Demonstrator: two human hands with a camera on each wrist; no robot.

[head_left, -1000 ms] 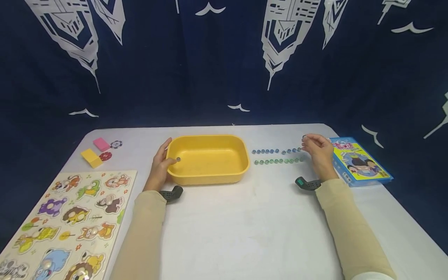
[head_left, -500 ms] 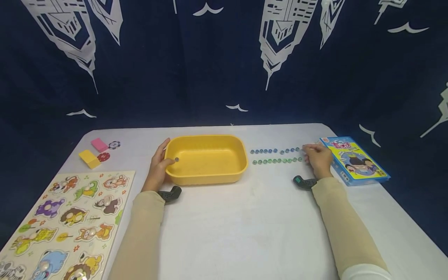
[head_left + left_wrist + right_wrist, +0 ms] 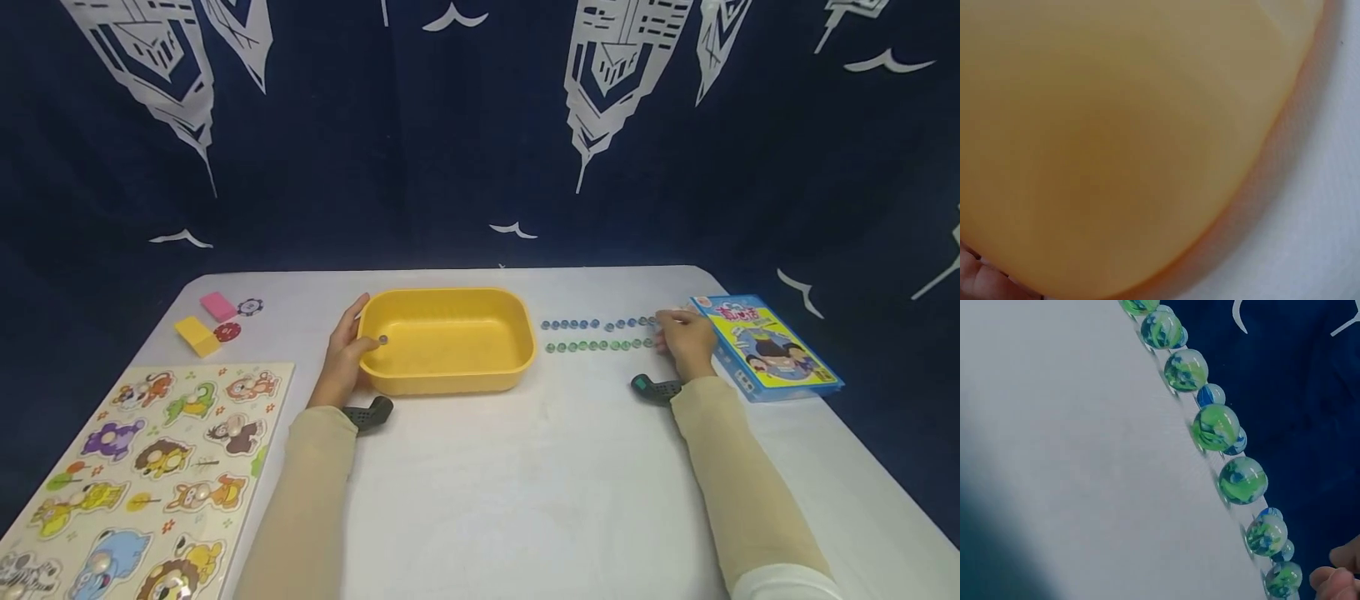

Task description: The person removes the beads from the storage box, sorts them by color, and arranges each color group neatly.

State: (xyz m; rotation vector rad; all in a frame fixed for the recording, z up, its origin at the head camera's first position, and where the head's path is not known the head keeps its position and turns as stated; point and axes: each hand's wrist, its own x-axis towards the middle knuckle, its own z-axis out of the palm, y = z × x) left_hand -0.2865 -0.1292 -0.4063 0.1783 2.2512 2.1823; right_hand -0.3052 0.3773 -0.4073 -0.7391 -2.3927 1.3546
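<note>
A yellow plastic tray (image 3: 450, 385) stands on the table, and my left hand (image 3: 341, 358) grips its left end, thumb over the rim and fingers along the outside. One small marble (image 3: 383, 340) shows at the left thumb's tip. Two rows lie right of the tray: blue marbles (image 3: 574, 325) behind, green marbles (image 3: 592, 346) in front. At the right end of the blue row, my right hand (image 3: 686, 340) has its fingertips low at the last blue marble (image 3: 652, 321), seemingly pinching it. The right wrist view shows those curled fingers (image 3: 1335, 584) beside the rows, partly cut off.
A blue and yellow box (image 3: 768, 346) lies just right of my right hand. At the left are an animal puzzle board (image 3: 157, 467), a yellow block (image 3: 197, 337), a pink block (image 3: 218, 307), a red chip (image 3: 227, 332) and a black-and-white chip (image 3: 250, 307).
My right hand came down from above the table to the right end of the blue row, where one more marble now shows. My left hand stays on the tray.
</note>
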